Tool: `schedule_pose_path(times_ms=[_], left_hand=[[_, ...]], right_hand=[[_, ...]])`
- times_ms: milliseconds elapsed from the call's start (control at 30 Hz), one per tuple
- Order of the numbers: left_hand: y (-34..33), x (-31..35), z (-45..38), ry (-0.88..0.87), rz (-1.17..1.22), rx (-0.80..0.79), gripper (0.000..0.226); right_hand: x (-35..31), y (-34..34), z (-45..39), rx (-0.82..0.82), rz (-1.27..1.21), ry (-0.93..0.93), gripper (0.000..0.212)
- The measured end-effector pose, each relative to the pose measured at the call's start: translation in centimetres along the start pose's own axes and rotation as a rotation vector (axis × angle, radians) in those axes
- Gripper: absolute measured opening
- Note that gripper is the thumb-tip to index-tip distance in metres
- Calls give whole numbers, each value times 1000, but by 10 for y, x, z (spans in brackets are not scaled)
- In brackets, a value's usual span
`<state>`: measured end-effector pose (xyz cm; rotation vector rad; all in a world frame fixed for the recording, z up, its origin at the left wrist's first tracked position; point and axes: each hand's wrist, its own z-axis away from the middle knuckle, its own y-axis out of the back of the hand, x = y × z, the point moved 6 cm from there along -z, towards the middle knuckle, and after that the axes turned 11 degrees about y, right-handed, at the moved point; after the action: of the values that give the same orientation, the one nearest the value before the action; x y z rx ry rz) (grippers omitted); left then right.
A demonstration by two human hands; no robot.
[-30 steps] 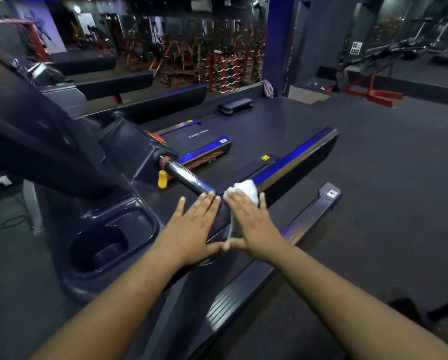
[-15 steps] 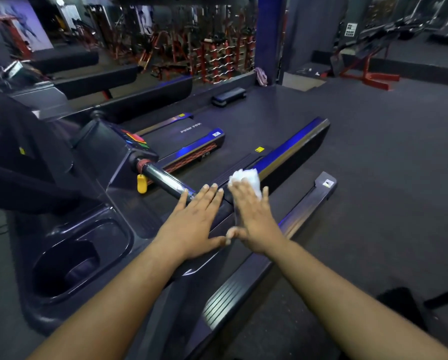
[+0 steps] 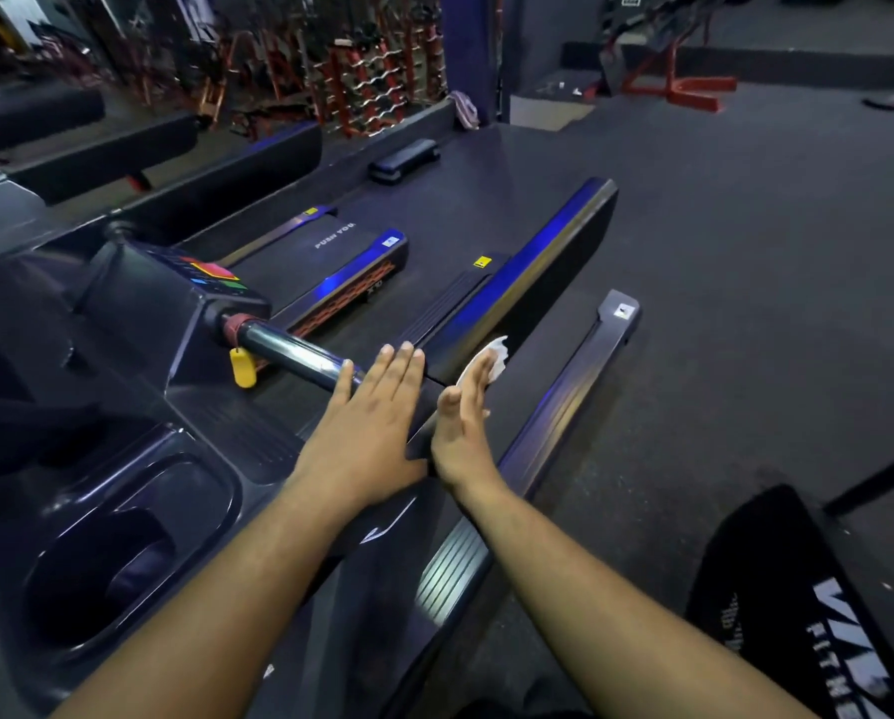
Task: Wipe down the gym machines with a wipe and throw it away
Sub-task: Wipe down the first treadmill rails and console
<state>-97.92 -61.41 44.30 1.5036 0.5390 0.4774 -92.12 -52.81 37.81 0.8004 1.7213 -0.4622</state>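
Observation:
A dark treadmill console (image 3: 138, 459) fills the left of the view, with a chrome handlebar (image 3: 294, 355) running out to the right. My left hand (image 3: 372, 428) lies flat, fingers spread, on the dark end of that handrail. My right hand (image 3: 463, 422) is turned on edge against the outer side of the same rail, pressing a white wipe (image 3: 494, 358) to it with the fingers. Only the wipe's far end shows past my fingertips; the rest is hidden behind the hand.
A yellow safety clip (image 3: 242, 368) hangs under the handlebar. A cup holder (image 3: 123, 552) sits in the console at lower left. The treadmill's blue-edged side rail (image 3: 538, 262) and a grey frame rail (image 3: 590, 365) run ahead. Dark rubber floor (image 3: 745, 277) spreads right; dumbbell racks (image 3: 372, 70) stand behind.
My right hand has rolled from flat on top of the rail onto its edge at the rail's side, carrying the wipe with it. The left hand stays flat on the rail. My view dipped lower.

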Motion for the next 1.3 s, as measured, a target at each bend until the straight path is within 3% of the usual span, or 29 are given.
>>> schedule_pose_path(times_ms=[100, 233, 367, 567, 700, 867, 933, 1067, 1133, 1300], left_hand=[[0, 0, 0, 0, -14, -21, 125], [2, 1, 1, 2, 8, -6, 117], [2, 1, -6, 6, 12, -8, 115], [3, 12, -25, 12, 11, -15, 113], [2, 23, -50, 40, 4, -29, 117], [3, 38, -70, 56, 41, -57, 114], [5, 46, -83, 62, 84, -69, 114], [19, 88, -124, 22, 145, 3, 103], [25, 122, -149, -32, 182, 86, 95], [22, 214, -215, -116, 361, 124, 76]], right_hand=[[17, 15, -23, 125, -34, -146, 120], [40, 33, -51, 261, -97, -269, 140], [30, 21, -37, 136, 61, 148, 104], [22, 53, -61, -254, 554, 716, 106], [23, 79, -91, -372, 732, 923, 91], [20, 110, -100, -524, 694, 1137, 53], [18, 134, -110, -477, 617, 1049, 59], [14, 198, -145, -25, 191, 517, 54], [15, 224, -154, 121, -11, 327, 48], [26, 285, -177, 229, -244, 117, 41]])
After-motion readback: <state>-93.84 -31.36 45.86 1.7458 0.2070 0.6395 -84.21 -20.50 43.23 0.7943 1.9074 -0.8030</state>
